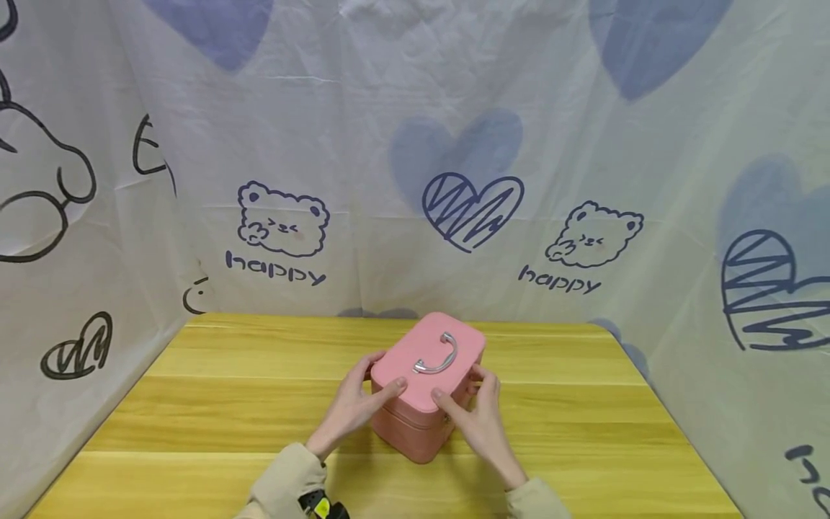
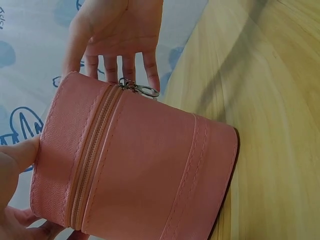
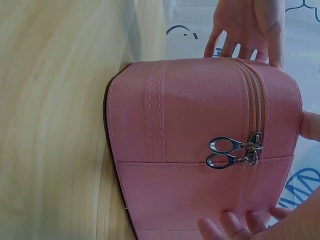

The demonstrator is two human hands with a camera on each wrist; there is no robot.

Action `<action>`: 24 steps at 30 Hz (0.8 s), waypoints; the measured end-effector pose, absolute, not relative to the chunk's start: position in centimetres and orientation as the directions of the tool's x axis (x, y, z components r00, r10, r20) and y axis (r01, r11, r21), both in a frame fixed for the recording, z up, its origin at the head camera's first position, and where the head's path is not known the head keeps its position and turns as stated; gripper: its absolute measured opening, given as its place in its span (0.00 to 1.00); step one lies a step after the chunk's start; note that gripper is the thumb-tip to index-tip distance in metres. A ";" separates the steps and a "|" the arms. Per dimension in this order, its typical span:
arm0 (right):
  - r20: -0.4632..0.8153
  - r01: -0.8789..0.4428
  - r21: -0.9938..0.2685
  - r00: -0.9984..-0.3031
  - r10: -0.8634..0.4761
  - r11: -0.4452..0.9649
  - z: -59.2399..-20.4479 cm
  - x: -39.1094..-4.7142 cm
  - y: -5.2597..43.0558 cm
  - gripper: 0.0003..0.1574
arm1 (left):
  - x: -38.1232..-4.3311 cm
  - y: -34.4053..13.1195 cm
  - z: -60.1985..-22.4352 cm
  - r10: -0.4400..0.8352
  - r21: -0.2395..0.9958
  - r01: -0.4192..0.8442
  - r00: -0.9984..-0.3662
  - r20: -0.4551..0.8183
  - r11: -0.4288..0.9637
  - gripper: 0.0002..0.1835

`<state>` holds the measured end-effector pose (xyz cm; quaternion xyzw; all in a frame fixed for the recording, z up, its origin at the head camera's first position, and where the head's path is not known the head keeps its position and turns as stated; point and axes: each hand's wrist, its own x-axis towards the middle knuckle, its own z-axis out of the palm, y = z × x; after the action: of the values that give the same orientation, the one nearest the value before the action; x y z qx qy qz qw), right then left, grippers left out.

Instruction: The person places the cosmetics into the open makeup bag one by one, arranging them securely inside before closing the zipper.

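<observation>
A pink zippered vanity case [image 1: 420, 398] stands upright on the wooden table, turned at an angle, its lid down. On the lid is a curved silver handle [image 1: 452, 355]. My left hand [image 1: 358, 401] grips the case's left side, thumb on the lid's near edge and fingers down the side wall. Opposite it, my right hand [image 1: 478, 424] holds the right side the same way, thumb on the lid. In the right wrist view two silver zipper pulls [image 3: 223, 145] hang together on the side wall near a corner. The zipper [image 2: 95, 150] runs closed below the lid.
The yellow wood-grain table [image 1: 259, 404] spreads on both sides of the case. Behind it and at the sides hangs a white cloth [image 1: 363, 173] printed with hearts and bears. A black and yellow device [image 1: 322, 506] sits at the left sleeve.
</observation>
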<state>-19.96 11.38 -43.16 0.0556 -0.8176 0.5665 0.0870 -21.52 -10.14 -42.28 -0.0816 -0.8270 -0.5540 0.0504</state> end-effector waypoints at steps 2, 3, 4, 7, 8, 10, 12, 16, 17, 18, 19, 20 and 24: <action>0.198 -0.185 -0.921 -0.980 0.003 0.342 -43.1 -20.0 11.5 0.49 | -21.5 -10.1 -42.2 0.078 0.901 0.193 -0.981 0.176 0.388 0.37; 0.196 -0.185 -0.923 -0.981 -0.001 0.338 -43.1 -20.1 11.5 0.48 | -21.5 -10.1 -42.2 0.076 0.897 0.193 -0.981 0.178 0.398 0.37; 0.195 -0.185 -0.923 -0.981 -0.005 0.336 -43.0 -20.1 11.5 0.48 | -21.5 -10.1 -42.1 0.072 0.891 0.193 -0.981 0.179 0.411 0.37; 0.193 -0.188 -0.924 -0.981 -0.017 0.332 -43.0 -20.2 11.7 0.47 | -21.3 -10.1 -42.0 0.063 0.864 0.205 -0.978 0.198 0.461 0.36; 0.193 -0.189 -0.926 -0.981 -0.021 0.326 -43.0 -20.2 11.8 0.47 | -21.2 -10.1 -42.0 0.058 0.856 0.206 -0.978 0.203 0.475 0.36; 0.186 -0.186 -0.932 -0.982 -0.028 0.311 -42.9 -20.3 11.9 0.46 | -21.1 -10.1 -41.9 0.045 0.838 0.207 -0.976 0.214 0.504 0.34; 0.178 -0.180 -0.940 -0.983 -0.035 0.290 -42.9 -20.4 12.1 0.46 | -21.1 -10.1 -41.9 0.033 0.829 0.205 -0.975 0.220 0.521 0.31; 0.158 -0.166 -0.952 -0.986 -0.052 0.258 -42.9 -20.7 12.6 0.48 | -21.0 -10.3 -41.7 0.024 0.819 0.207 -0.973 0.230 0.536 0.25; 0.151 -0.161 -0.955 -0.987 -0.057 0.249 -42.9 -20.7 12.7 0.48 | -21.0 -10.3 -41.7 0.025 0.818 0.208 -0.973 0.231 0.536 0.24; 0.144 -0.156 -0.958 -0.987 -0.063 0.241 -42.9 -20.8 12.9 0.47 | -21.0 -10.4 -41.6 0.027 0.817 0.210 -0.972 0.233 0.537 0.23; 0.136 -0.149 -0.961 -0.988 -0.070 0.231 -42.8 -20.8 13.1 0.47 | -20.9 -10.4 -41.6 0.029 0.814 0.214 -0.971 0.236 0.541 0.21; 0.127 -0.141 -0.965 -0.989 -0.078 0.220 -42.8 -20.8 13.2 0.46 | -20.9 -10.5 -41.5 0.030 0.810 0.217 -0.970 0.240 0.545 0.20; 0.104 -0.121 -0.977 -0.989 -0.104 0.175 -42.7 -21.1 13.9 0.41 | -20.8 -10.7 -41.4 0.032 0.798 0.239 -0.963 0.266 0.553 0.14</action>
<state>-21.11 13.91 -42.71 0.0733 -0.7665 0.6380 0.0065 -20.81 -10.65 -41.42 -0.0777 -0.8741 -0.4665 0.1108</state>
